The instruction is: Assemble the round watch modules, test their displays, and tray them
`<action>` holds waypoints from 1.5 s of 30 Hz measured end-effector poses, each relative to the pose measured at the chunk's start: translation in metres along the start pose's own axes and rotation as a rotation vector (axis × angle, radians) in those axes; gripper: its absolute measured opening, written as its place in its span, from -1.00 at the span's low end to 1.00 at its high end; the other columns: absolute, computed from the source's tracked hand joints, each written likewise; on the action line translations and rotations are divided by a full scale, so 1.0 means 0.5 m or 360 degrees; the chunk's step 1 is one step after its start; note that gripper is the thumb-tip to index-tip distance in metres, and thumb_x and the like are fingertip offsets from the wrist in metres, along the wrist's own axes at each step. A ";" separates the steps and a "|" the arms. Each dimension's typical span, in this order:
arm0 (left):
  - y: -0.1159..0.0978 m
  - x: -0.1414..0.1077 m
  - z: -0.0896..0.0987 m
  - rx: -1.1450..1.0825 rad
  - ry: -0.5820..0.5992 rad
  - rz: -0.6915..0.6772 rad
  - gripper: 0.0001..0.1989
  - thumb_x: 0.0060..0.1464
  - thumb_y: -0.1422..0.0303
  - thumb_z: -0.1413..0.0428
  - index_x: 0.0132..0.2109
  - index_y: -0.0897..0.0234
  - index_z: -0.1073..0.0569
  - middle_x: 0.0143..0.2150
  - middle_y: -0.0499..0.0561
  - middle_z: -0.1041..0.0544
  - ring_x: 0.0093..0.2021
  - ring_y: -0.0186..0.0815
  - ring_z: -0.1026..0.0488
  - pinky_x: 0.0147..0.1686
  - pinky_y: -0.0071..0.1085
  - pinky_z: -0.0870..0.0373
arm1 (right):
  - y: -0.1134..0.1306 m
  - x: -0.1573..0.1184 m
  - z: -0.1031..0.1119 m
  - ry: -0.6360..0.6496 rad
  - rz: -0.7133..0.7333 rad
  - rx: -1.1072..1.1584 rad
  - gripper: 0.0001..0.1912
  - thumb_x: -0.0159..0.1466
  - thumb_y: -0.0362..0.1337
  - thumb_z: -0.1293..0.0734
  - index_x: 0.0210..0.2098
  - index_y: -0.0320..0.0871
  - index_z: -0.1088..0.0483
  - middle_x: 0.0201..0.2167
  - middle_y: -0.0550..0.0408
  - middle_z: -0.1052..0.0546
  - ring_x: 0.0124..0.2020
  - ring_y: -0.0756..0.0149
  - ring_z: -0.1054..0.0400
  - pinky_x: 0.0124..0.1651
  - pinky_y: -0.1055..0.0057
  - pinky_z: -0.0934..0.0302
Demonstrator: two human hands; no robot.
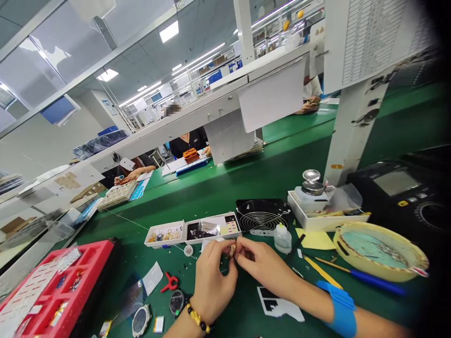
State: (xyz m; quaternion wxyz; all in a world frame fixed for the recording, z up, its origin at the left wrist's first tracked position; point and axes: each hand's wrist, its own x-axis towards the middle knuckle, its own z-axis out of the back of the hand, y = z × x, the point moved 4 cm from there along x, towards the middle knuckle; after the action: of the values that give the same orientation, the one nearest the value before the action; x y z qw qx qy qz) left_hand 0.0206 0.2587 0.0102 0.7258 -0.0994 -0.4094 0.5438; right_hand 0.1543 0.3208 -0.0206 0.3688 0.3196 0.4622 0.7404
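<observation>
My left hand [215, 270] wears a bead bracelet and pinches a small brownish-gold part [231, 249], too small to name, over the green mat. My right hand [259, 260], with a blue wrist strap [340, 303], meets it there with thumb and finger pressed together; whether it grips the same part is hidden. Two round watch-like pieces [141, 320] [177, 303], a small battery [159, 324] and a red clamp [170, 282] lie left of my left hand. A white tray of small rings [165, 234] stands beyond the hands.
On the left is a red tray [95, 263]. A black fan [262, 217], a clear bottle [282, 238], a white box [294, 206] and a yellow bowl [340, 244] stand at the right. Other people's hands [136, 173] [310, 105] are across the bench.
</observation>
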 end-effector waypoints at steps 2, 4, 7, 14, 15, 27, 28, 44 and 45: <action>0.002 0.002 0.001 -0.0042 0.0015 0.0030 -0.56 0.11 0.66 -0.07 0.05 0.12 -0.46 -0.10 -0.03 -0.57 -0.11 -0.27 -0.54 -0.08 -0.35 -0.49 | 0.001 0.000 0.002 -0.0004 -0.0011 -0.0011 -0.92 0.23 -0.33 -0.22 -0.40 -0.09 -0.30 -0.46 0.21 -0.47 -0.41 0.29 -0.30 -0.33 0.38 -0.07; 0.003 0.003 0.003 -0.0090 0.0017 0.0063 -0.55 0.10 0.66 -0.08 0.06 0.12 -0.47 -0.09 -0.04 -0.57 -0.10 -0.27 -0.55 -0.07 -0.34 -0.50 | 0.003 -0.001 0.004 -0.0003 -0.0005 -0.0020 -0.92 0.23 -0.34 -0.22 -0.40 -0.08 -0.31 -0.46 0.21 -0.47 -0.42 0.29 -0.30 -0.33 0.38 -0.06; 0.004 0.004 0.007 -0.0156 0.0011 0.0124 -0.52 0.08 0.67 -0.09 0.08 0.12 -0.47 -0.06 -0.03 -0.59 -0.10 -0.27 -0.56 -0.04 -0.32 -0.50 | 0.005 -0.003 0.005 -0.0001 0.0006 -0.0060 -0.91 0.24 -0.34 -0.23 -0.39 -0.08 -0.33 -0.46 0.20 -0.48 -0.42 0.29 -0.31 -0.35 0.39 -0.05; 0.018 0.007 0.003 -0.0342 0.0074 0.0287 -0.50 0.06 0.66 -0.09 0.11 0.14 -0.46 -0.04 0.00 -0.60 -0.09 -0.27 -0.58 0.01 -0.30 -0.54 | 0.005 -0.003 0.005 0.0004 -0.0014 -0.0110 -0.89 0.25 -0.34 -0.23 -0.39 -0.07 -0.34 -0.48 0.20 -0.48 -0.42 0.29 -0.33 -0.35 0.39 -0.02; 0.022 0.007 0.003 -0.0375 0.0077 0.0309 -0.50 0.06 0.66 -0.09 0.11 0.15 -0.46 -0.05 0.00 -0.60 -0.10 -0.28 -0.58 0.00 -0.30 -0.55 | 0.005 -0.003 0.005 0.0008 -0.0016 -0.0114 -0.89 0.25 -0.33 -0.23 -0.40 -0.07 -0.34 -0.48 0.21 -0.48 -0.42 0.29 -0.32 -0.35 0.39 -0.01; 0.022 0.016 0.005 -0.0616 0.0093 0.0438 -0.60 0.01 0.60 -0.14 0.01 0.25 -0.51 -0.18 0.01 -0.61 -0.17 -0.28 -0.58 -0.03 -0.32 -0.57 | 0.019 -0.005 0.014 0.0012 0.0034 -0.0198 -0.90 0.23 -0.31 -0.21 -0.43 -0.08 -0.29 -0.52 0.21 -0.42 -0.45 0.30 -0.28 -0.35 0.38 -0.02; 0.020 0.019 0.006 -0.0626 0.0098 0.0433 -0.60 0.00 0.61 -0.14 0.00 0.25 -0.51 -0.18 0.02 -0.61 -0.17 -0.27 -0.58 -0.04 -0.33 -0.57 | 0.019 -0.004 0.014 0.0010 0.0039 -0.0199 -0.90 0.23 -0.31 -0.21 -0.43 -0.08 -0.28 -0.52 0.21 -0.42 -0.45 0.30 -0.28 -0.35 0.38 -0.02; 0.060 0.028 0.014 -0.0670 0.0029 0.0533 -0.73 0.05 0.51 -0.14 -0.09 0.24 -0.58 -0.24 -0.01 -0.50 -0.20 -0.31 -0.48 -0.12 -0.34 -0.58 | 0.041 -0.017 0.017 0.0011 0.0129 -0.0292 -0.89 0.28 -0.28 -0.21 -0.40 -0.06 -0.28 -0.50 0.21 -0.44 -0.44 0.28 -0.33 -0.35 0.35 -0.06; 0.061 0.029 0.014 -0.0690 0.0021 0.0549 -0.76 0.07 0.48 -0.15 -0.09 0.24 -0.57 -0.22 0.00 -0.51 -0.18 -0.30 -0.48 -0.12 -0.34 -0.58 | 0.040 -0.016 0.017 0.0006 0.0114 -0.0286 -0.88 0.31 -0.26 -0.21 -0.37 -0.06 -0.30 -0.48 0.21 -0.45 -0.44 0.27 -0.34 -0.35 0.35 -0.07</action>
State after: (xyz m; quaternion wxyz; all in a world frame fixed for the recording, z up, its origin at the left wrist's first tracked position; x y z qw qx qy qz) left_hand -0.0046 0.2809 0.0036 0.5869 -0.3242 -0.4887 0.5583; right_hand 0.1606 0.3119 -0.0001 0.3684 0.3001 0.3828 0.7923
